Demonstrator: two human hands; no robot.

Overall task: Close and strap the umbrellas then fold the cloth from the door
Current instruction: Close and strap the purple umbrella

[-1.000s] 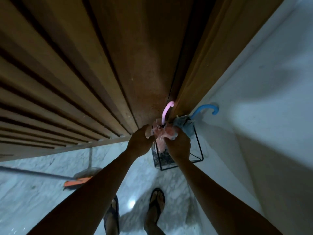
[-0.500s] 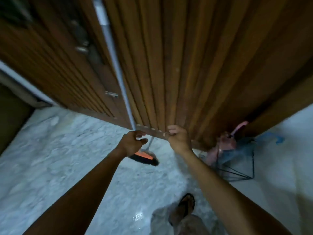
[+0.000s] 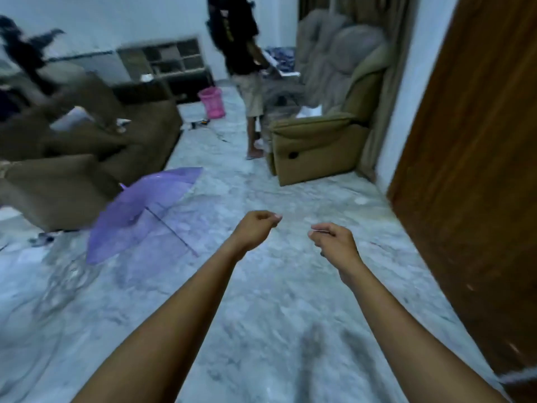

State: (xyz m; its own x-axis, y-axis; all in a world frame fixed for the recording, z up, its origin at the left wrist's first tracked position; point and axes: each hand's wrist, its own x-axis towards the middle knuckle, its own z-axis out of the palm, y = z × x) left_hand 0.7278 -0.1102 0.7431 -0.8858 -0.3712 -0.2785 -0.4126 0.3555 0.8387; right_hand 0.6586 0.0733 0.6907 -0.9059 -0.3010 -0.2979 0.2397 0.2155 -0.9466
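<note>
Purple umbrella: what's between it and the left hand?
Nothing: only bare marble floor separates the open purple umbrella from the left hand, seen in the head view.
</note>
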